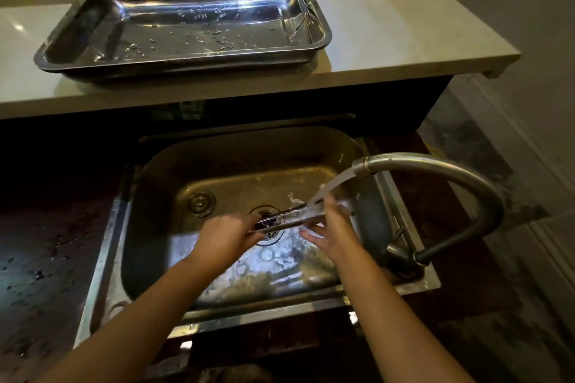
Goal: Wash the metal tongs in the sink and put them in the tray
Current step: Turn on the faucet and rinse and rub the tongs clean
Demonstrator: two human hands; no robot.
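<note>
The metal tongs (287,218) lie level over the drain of the steel sink (149,183), under running water from the faucet (435,171). My left hand (228,235) is closed around their left end. My right hand (331,228) wraps their right end where the stream hits, fingers partly spread. The steel tray (62,53) sits on the raised pale counter beyond the sink, with water drops on its floor and nothing else inside.
The faucet's curved neck arches over the sink's right rim, its base at the right edge. A dark wet counter (43,258) lies left of the sink. The pale ledge (389,28) extends right of the tray. Chairs stand behind it.
</note>
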